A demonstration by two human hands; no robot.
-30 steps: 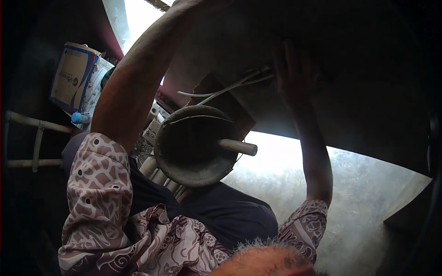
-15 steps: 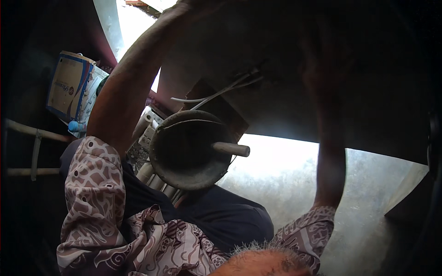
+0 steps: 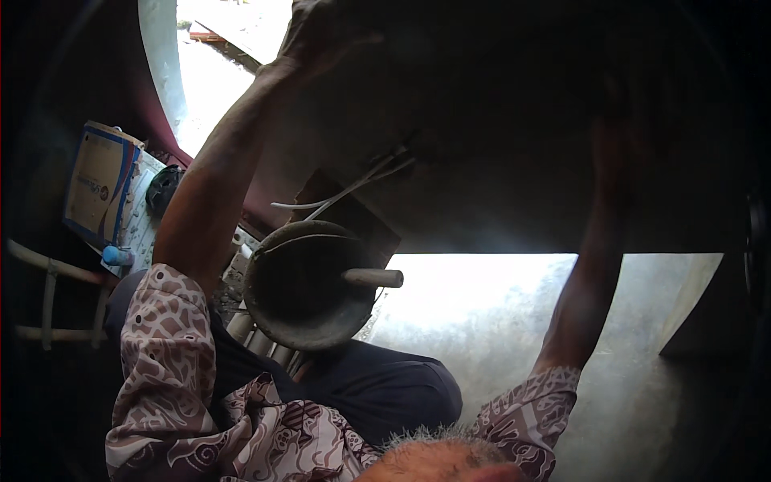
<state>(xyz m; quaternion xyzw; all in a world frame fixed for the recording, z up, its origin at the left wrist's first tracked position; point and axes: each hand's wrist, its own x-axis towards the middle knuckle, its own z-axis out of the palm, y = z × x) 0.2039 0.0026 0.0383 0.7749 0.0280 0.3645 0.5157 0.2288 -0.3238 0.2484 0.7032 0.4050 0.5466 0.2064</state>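
Observation:
My left hand [image 3: 321, 36] is raised at the top, by the edge of a large dark panel [image 3: 482, 201]. Its thumb sticks out to the right over the panel; the other fingers are partly cut off by the frame. My right hand [image 3: 638, 112] reaches over the same panel on the right, deep in shadow. Its fingers look faintly spread, and I see nothing in them. Whether either hand touches the panel is hard to tell. Below stands a round dark bucket [image 3: 317, 336] with a thin wire handle. A rounded wooden handle [image 3: 375, 278] juts from it.
At the left is a cardboard box [image 3: 100, 189], with a blue-capped container [image 3: 117, 256] below it. Pale thin strips [image 3: 353, 189] lie beyond the bucket. Pole-like bars [image 3: 56, 269] stand at the far left. My bent leg [image 3: 393, 381] is close to the bucket; light grey floor [image 3: 498, 321] lies right.
The view has tilted, so the bucket and box sit lower and further left. My right hand has moved right across the panel. My left hand shows more fully.

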